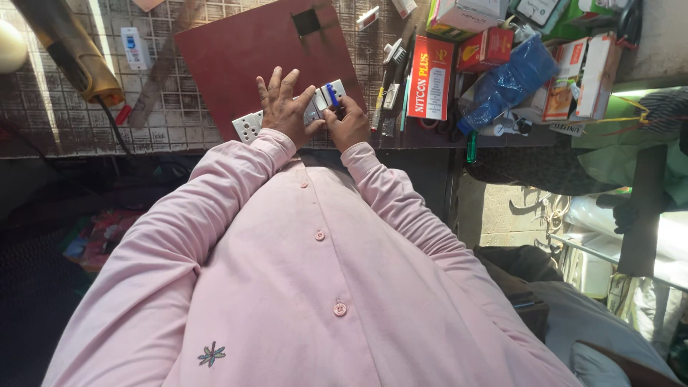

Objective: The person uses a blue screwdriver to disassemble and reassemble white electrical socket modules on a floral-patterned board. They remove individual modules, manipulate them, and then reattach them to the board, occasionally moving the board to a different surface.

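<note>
A long white plastic switch-and-socket plate (251,127) lies on the near edge of a dark red board (244,50). My left hand (285,109) rests flat on its middle, fingers spread, pressing it down. At the plate's right end my right hand (347,122) is closed around a small tool with a blue handle (331,94) that touches the plate. My pink sleeves and shirt fill the lower view.
A grid-patterned work surface (79,107) holds a yellow-handled tool (75,54) at left. To the right lie pens, a red box (431,77), a blue plastic bag (507,82) and several small cartons. The bench edge runs just below my hands.
</note>
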Demonstrator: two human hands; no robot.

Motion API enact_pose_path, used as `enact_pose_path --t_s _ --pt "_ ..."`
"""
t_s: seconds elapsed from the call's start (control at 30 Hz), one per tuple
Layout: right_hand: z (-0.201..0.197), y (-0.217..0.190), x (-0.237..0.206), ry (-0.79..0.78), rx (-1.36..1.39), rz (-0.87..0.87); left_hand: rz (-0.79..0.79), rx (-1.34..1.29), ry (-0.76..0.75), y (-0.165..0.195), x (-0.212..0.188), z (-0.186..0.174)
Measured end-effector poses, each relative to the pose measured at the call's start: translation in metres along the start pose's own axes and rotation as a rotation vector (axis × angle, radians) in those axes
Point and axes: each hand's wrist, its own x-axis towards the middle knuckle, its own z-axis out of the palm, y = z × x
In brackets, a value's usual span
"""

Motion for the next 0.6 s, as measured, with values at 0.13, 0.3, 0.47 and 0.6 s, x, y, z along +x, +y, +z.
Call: enact_pose_path --t_s 0.13,0.3,0.47,0.6 --pt "-0.013 0.006 0.009 0.077 -0.027 -0.113 -0.006 -0.011 0.017 0.0 0.0 0.002" --pt "-0.028 0.011 0.027 0.112 -0.165 -0.251 -0.004 0.014 0.026 -0.003 -0.001 0.007" --pt "-0.022 0.007 0.024 0.062 -0.155 -0.287 0.011 0.004 0.038 -0.003 -0.004 0.014" --pt "-0.025 0.011 0.021 0.1 -0.105 -0.174 0.031 0.016 0.084 -0.005 -0.004 0.013"
